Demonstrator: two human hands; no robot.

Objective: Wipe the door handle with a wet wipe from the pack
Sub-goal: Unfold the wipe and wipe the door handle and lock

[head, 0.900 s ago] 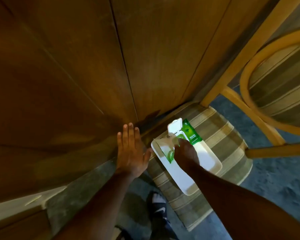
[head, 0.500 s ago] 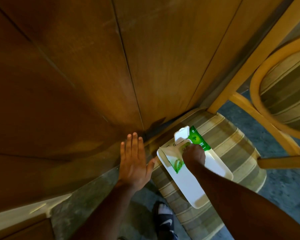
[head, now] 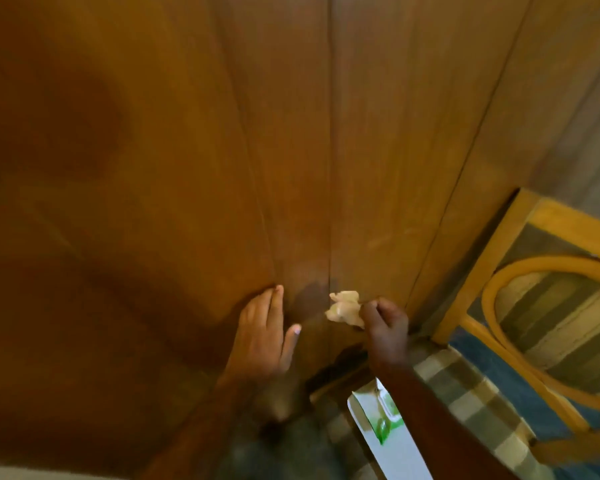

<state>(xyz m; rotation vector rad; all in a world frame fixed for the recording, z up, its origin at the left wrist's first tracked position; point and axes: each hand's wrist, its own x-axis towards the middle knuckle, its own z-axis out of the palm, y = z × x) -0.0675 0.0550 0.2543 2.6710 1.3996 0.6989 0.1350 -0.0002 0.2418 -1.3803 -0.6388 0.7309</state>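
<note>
My right hand [head: 385, 323] pinches a crumpled white wet wipe [head: 345, 306] and holds it up in front of the brown wooden door [head: 187, 168]. The wipe sticks out to the left of my fingers. My left hand [head: 265, 336] lies flat on the door with its fingers spread, just left of the wipe. The white and green wipe pack [head: 378, 431] lies on a striped chair seat below, partly hidden by my right forearm. No door handle shows in the head view.
A wooden chair with a striped cushion [head: 465, 396] stands at the lower right against the door. A second chair with a curved wooden back [head: 551, 306] is at the right edge. Grey-blue floor [head: 291, 455] shows at the bottom.
My right hand has pulled a wipe out of the pack and lifted it up to the door. The view has tilted upward. My left hand stays flat on the door.
</note>
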